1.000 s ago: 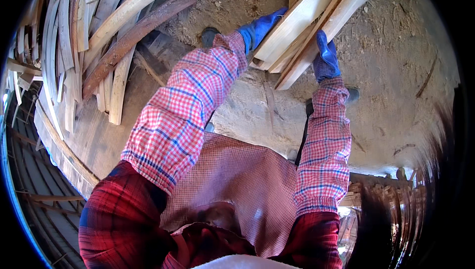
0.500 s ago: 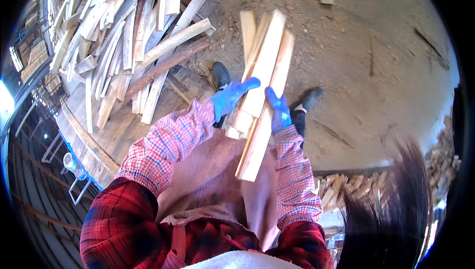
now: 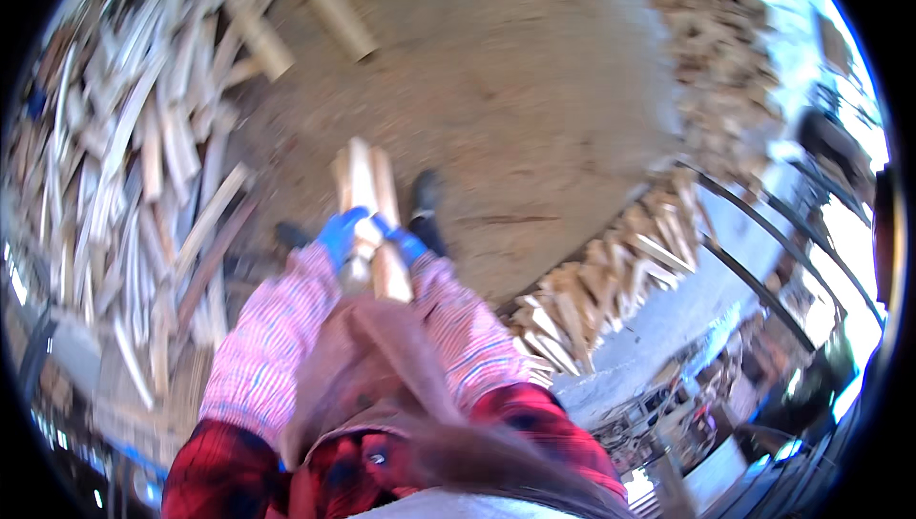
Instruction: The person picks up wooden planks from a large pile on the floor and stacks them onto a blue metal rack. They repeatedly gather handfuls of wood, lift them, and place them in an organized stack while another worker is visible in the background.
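Several pale wooden strips (image 3: pixel 361 176) are bundled together in front of my apron, their far ends pointing away from me. My left hand (image 3: pixel 342 236), in a blue glove, grips the bundle from its left side. On the right side my right hand (image 3: pixel 401 240), also blue-gloved, clasps the same strips. The fingers are smeared by motion, but both hands press against the wood. The near ends of the strips reach back between my forearms to the brown apron (image 3: pixel 372 357).
A big heap of loose wooden strips (image 3: pixel 143 156) lies on the left. A few planks (image 3: pixel 329 4) rest on the brown floor ahead. To the right runs a row of stacked short wood pieces (image 3: pixel 601 290), with a longer stack (image 3: pixel 716 61) beyond and dark metal bars (image 3: pixel 763 280) beside it.
My view and body have turned to the right, bringing the stacked wood row into sight. The strips stay in both hands and now appear lower and farther left in the picture.
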Demonstrator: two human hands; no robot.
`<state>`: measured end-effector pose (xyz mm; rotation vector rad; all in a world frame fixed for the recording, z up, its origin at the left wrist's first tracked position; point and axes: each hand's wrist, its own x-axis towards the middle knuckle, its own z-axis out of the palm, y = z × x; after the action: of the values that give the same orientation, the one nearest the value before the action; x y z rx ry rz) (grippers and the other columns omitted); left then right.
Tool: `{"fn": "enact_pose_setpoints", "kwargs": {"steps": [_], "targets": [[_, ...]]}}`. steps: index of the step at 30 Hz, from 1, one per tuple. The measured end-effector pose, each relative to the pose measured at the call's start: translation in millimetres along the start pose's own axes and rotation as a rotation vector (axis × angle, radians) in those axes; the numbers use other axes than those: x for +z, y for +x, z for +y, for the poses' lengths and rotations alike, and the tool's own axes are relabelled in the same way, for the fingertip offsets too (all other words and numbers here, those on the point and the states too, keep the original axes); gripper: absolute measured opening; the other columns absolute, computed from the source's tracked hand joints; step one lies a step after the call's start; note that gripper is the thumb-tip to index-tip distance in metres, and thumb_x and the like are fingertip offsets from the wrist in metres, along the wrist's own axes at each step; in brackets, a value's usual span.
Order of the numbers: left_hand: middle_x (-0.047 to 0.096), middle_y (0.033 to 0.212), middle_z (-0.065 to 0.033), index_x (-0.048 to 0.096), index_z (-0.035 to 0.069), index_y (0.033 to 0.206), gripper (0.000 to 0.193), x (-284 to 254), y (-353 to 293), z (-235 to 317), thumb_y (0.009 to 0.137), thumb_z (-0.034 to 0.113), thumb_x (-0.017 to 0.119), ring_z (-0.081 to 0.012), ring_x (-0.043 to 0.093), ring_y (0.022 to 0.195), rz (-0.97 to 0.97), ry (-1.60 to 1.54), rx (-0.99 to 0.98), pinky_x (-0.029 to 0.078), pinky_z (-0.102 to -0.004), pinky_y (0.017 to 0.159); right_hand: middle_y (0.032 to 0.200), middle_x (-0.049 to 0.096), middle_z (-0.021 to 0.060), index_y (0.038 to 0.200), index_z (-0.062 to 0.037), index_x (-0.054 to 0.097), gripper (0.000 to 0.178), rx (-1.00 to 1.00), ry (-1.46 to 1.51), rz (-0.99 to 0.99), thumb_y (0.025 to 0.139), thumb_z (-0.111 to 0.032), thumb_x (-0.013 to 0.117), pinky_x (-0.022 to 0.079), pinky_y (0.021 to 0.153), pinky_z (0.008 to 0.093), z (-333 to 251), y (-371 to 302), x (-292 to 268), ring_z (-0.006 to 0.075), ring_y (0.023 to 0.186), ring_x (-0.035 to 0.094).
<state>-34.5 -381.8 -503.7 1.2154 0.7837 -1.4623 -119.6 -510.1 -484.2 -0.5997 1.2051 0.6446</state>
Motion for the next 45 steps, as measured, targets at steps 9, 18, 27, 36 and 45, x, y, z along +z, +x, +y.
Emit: {"fn": "enact_pose_setpoints", "kwargs": {"steps": [9,18,27,36,45], "targets": [[0.056,0.104,-0.0094,0.042,-0.002,0.124,0.06,287,-212,96,0.077,0.026,0.066,-0.0174,0.055,0.091,-0.475,0.281,0.555,0.049,-0.0309,0.078,0.101,0.058,0.0054,0.115,0.0007,0.052,0.044,-0.974,0.371,0.117,0.082,-0.026,0.065,0.047,0.079,0.0283,-90,-262,-86,0.0139,0.09,0.056],[0.051,0.119,-0.0238,0.041,-0.01,0.122,0.067,558,-418,201,0.078,0.036,0.064,-0.0278,0.05,0.112,-0.575,0.609,1.46,0.039,-0.0339,0.096,0.094,0.058,0.0073,0.111,-0.0006,0.048,0.047,-1.516,0.286,0.562,0.073,-0.012,0.073,0.048,0.068,0.0279,-400,-538,-303,0.0167,0.08,0.056],[0.052,0.121,-0.0233,0.051,-0.003,0.117,0.064,72,-309,61,0.077,0.046,0.059,-0.0325,0.053,0.11,0.482,1.012,0.683,0.042,-0.0392,0.092,0.053,0.025,-0.0071,0.067,-0.0193,0.039,0.025,-0.964,-0.173,0.235,0.085,-0.02,0.056,0.02,0.037,0.0245,-226,-301,-91,0.0067,0.041,0.025],[0.057,0.07,-0.0068,0.059,0.008,0.093,0.036,-155,-389,-324,0.077,0.04,0.063,-0.0241,0.054,0.058,0.961,-1.059,0.458,0.042,-0.035,0.053,0.084,0.062,0.0028,0.104,-0.0065,0.058,0.035,-0.243,-1.245,-0.439,0.08,-0.031,0.066,0.048,0.055,0.0257,-48,-206,116,0.0137,0.067,0.058],[0.058,0.07,-0.0067,0.059,0.008,0.093,0.025,-99,-311,-286,0.082,0.031,0.058,-0.0216,0.054,0.056,0.755,-1.284,0.427,0.041,-0.0336,0.049,0.07,0.056,0.0021,0.092,-0.0117,0.058,0.024,-0.351,-1.046,-0.144,0.083,-0.034,0.061,0.043,0.045,0.0306,-116,-186,217,0.0152,0.053,0.051]]}}
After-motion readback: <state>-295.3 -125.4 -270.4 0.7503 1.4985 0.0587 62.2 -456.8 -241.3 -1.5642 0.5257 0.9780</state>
